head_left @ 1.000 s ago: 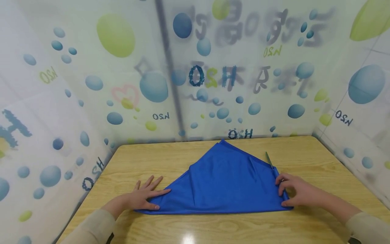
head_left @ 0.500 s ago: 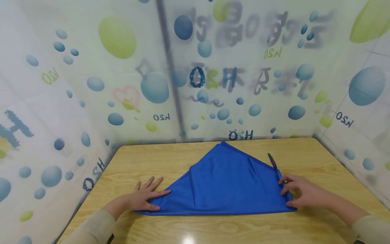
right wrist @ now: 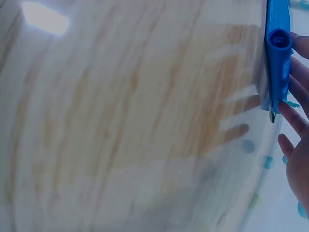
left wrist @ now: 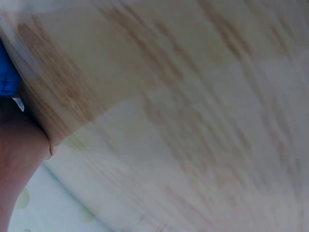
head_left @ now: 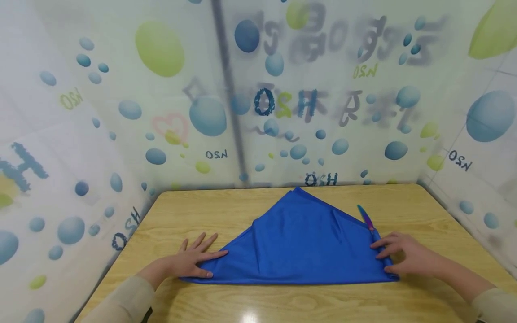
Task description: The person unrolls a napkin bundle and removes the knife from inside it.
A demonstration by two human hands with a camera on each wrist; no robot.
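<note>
A blue cloth [head_left: 299, 242], folded to a broad peak, lies on the wooden table. My left hand [head_left: 190, 260] rests on its left corner with fingers spread flat. At the right edge, my right hand [head_left: 412, 255] curls its fingers and thumb over a narrow roll [head_left: 381, 242] of the cloth. A knife's rainbow-coloured blade [head_left: 365, 217] sticks out of the roll's far end; its handle is hidden inside. In the right wrist view the roll [right wrist: 278, 63] shows end-on folds beside the fingers. The left wrist view catches only a bit of blue cloth [left wrist: 7, 75] and part of the hand.
The wooden table [head_left: 226, 206] extends around the cloth, with its rear edge against a curtain [head_left: 274, 148] printed with bubbles and letters. More of that curtain hangs at both sides. A light glare shows near the table's front.
My right hand has moved a little to the right with the roll, and the cloth reaches farther right. The knife has turned, showing more of its blade's flat. My left hand stays put.
</note>
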